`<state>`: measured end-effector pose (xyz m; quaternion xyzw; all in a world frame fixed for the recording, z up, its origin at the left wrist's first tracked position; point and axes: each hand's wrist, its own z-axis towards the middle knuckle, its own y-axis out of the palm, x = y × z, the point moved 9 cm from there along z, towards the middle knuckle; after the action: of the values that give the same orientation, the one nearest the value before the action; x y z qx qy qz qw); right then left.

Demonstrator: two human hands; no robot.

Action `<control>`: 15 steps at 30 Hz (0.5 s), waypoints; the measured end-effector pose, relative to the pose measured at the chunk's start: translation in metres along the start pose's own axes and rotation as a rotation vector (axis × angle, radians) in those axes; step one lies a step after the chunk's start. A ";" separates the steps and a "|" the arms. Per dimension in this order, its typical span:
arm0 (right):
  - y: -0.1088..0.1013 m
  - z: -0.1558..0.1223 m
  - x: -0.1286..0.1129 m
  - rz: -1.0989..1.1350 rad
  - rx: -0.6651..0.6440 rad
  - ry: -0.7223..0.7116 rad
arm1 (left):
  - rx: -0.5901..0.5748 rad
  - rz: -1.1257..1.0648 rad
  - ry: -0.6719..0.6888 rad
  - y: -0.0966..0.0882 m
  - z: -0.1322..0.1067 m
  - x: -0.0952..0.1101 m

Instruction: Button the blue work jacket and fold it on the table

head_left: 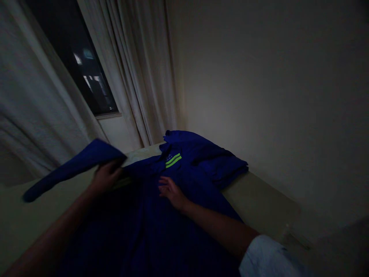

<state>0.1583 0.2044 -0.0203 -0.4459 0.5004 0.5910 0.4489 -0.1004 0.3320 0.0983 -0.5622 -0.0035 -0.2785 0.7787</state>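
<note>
A dark blue shirt (150, 227) with two lime-green stripes (173, 160) lies spread on a pale surface (259, 204). My left hand (106, 176) is closed on the shirt's left sleeve (77, 165) and holds it lifted off the surface, out to the left. My right hand (172, 191) rests flat on the shirt's chest just below the stripes, fingers stretched out. The shirt's far right part (219, 161) lies bunched in folds toward the wall.
Pale curtains (138, 69) hang at the back left around a dark window (77, 57). A plain wall (273, 96) runs along the right, close to the surface's edge. The room is dim.
</note>
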 end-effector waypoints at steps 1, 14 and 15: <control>-0.009 0.003 0.003 0.134 0.064 0.030 | -0.093 -0.007 0.048 0.028 -0.005 0.023; -0.081 0.017 0.002 0.391 0.486 0.018 | -0.098 0.191 0.061 0.069 -0.090 -0.020; -0.082 0.019 0.002 0.324 0.483 0.016 | -0.027 0.211 0.037 0.058 -0.094 -0.022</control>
<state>0.2370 0.2314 -0.0363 -0.2447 0.6949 0.5152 0.4380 -0.1228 0.2711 0.0062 -0.5645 0.0738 -0.2055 0.7960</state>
